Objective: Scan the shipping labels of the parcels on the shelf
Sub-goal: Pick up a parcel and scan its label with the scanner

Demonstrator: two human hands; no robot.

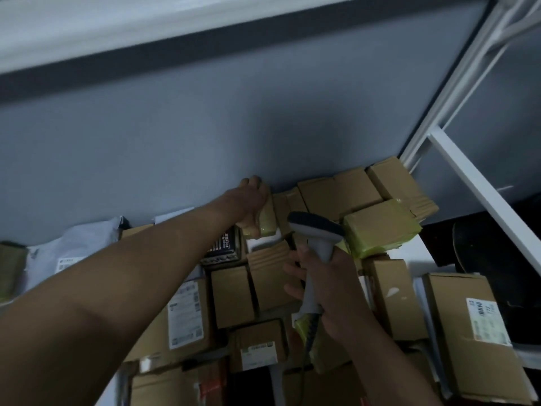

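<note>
Head view: left hand point(252, 200) grips one parcel point(265, 219), right hand point(328, 284) one scanner point(317, 247)

Head camera looks down, close over the parcel-stacked shelf point(409, 250).

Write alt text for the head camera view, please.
The right hand holds a grey barcode scanner over cardboard parcels crowded on a shelf, while the left hand grips a small tape-wrapped parcel by the grey wall.
</note>
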